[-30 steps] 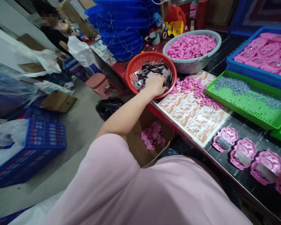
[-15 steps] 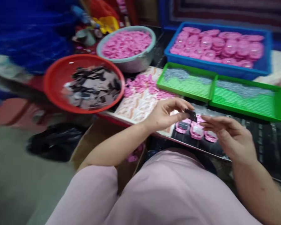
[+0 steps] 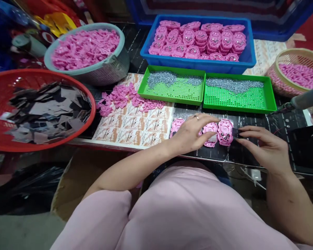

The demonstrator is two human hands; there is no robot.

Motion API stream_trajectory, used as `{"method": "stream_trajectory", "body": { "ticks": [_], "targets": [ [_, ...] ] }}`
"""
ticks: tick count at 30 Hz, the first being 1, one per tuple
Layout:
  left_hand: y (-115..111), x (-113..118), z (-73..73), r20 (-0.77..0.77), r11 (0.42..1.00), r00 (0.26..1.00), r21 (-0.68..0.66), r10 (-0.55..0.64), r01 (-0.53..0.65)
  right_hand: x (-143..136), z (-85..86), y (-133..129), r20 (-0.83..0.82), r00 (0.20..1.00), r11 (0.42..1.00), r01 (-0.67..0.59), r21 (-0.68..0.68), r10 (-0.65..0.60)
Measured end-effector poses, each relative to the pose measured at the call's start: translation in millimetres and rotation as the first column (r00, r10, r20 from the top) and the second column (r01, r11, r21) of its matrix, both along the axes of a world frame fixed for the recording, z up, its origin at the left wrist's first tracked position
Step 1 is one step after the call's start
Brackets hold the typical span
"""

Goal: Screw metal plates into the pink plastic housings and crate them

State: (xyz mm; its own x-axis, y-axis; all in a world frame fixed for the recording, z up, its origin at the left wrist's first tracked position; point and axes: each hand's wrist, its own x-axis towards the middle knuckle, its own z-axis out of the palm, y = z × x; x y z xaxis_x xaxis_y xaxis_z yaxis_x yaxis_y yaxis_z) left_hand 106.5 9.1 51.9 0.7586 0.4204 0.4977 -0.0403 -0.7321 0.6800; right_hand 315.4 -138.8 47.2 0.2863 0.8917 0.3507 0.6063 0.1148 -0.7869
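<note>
Three pink plastic casings lie in a row on the black bench mat. My left hand [image 3: 191,135] reaches over the middle casing [image 3: 210,138], its thumb and index finger at the left edge of the right-hand casing [image 3: 225,132], which has shiny metal screws in its lower half. Part of the left casing [image 3: 176,125] is hidden behind my left hand. At the other side of the right-hand casing, my right hand [image 3: 263,144] pinches a small dark flat piece [image 3: 235,133] between thumb and fingers.
Green trays [image 3: 172,93] of small screws stand behind the casings. Beyond them is a blue crate [image 3: 198,62] of stacked pink casings. Left are a red basket [image 3: 92,104] of dark flat pieces and a grey-green basket [image 3: 106,73] of pink parts. A grey tool [image 3: 309,97] hangs at right.
The view has swung to the right. The dark piece that was in my left hand is no longer there; a dark piece now shows in my right fingers. My left hand has lowered onto the casings.
</note>
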Motion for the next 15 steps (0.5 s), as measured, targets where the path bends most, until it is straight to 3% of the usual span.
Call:
{"method": "stream_trajectory", "body": {
  "ticks": [2,4,8,11,13,15],
  "targets": [
    [1.6,-5.5,-8.1,-0.136,0.987,0.988,0.15,0.078,-0.057,7.3,-10.1,-0.2,0.242,0.97,0.999,-0.009,-0.033,0.017],
    [0.4,-6.2,-14.3,-0.232,0.962,0.965,0.268,0.124,-0.059,10.4,-17.6,3.2,0.343,0.936,0.996,-0.073,-0.052,0.086],
    [-7.0,6.9,-18.1,-0.325,0.925,0.937,0.379,0.127,0.006,8.1,-22.5,12.1,0.45,0.885,0.993,-0.095,-0.071,0.117],
    [-13.2,22.8,-15.3,-0.384,0.91,0.914,0.413,0.133,0.041,7.3,-14.2,11.0,0.396,0.905,0.988,-0.13,-0.083,0.153],
    [-17.5,33.6,-12.1,-0.434,0.905,0.891,0.42,0.134,0.068,13.4,-2.8,5.5,0.299,0.952,0.998,-0.06,-0.007,0.059],
    [-21.4,43.4,-8.6,-0.488,0.901,0.864,0.42,0.126,0.106,28.1,10.7,-0.2,0.199,0.966,0.981,0.139,0.133,-0.164]
  ]
}}
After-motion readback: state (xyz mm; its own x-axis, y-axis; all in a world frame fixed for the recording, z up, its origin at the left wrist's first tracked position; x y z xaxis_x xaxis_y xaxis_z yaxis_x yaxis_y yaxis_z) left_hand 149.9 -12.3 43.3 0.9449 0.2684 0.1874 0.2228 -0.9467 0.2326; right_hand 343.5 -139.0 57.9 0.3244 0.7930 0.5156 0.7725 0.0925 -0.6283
